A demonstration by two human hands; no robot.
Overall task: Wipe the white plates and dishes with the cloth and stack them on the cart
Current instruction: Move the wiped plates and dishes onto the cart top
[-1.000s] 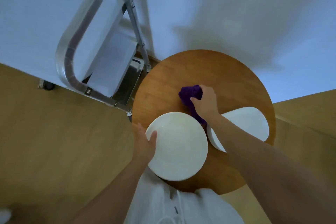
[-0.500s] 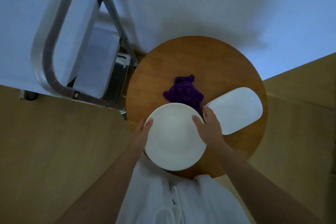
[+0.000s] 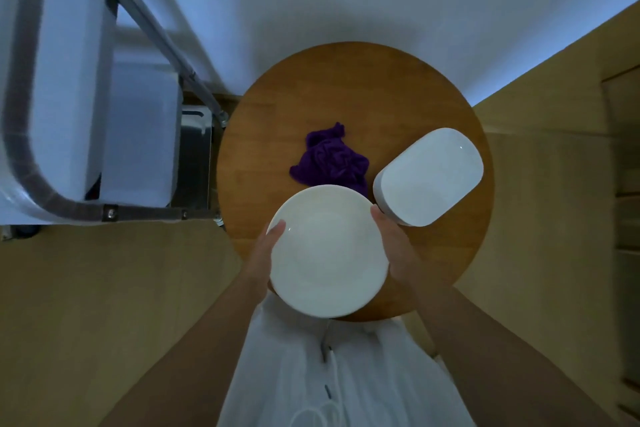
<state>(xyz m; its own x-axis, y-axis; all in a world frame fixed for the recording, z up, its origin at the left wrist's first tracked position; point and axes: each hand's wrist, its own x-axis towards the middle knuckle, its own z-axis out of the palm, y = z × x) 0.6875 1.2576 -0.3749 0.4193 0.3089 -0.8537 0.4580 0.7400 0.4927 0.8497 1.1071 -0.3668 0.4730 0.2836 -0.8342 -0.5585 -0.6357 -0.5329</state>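
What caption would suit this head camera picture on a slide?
Both hands, left hand and right hand, hold a round white plate over a wooden table, purple cloth lying behind.

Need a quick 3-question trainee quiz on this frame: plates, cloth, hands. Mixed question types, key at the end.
1. True or false: the purple cloth lies on the round wooden table.
2. Which hands hold the round white plate? A left only, B right only, C both.
3. Fill in: the other white dish on the table is ____ in shape.

Key: 1 true. 2 C: left hand and right hand grip opposite edges. 3 oblong.
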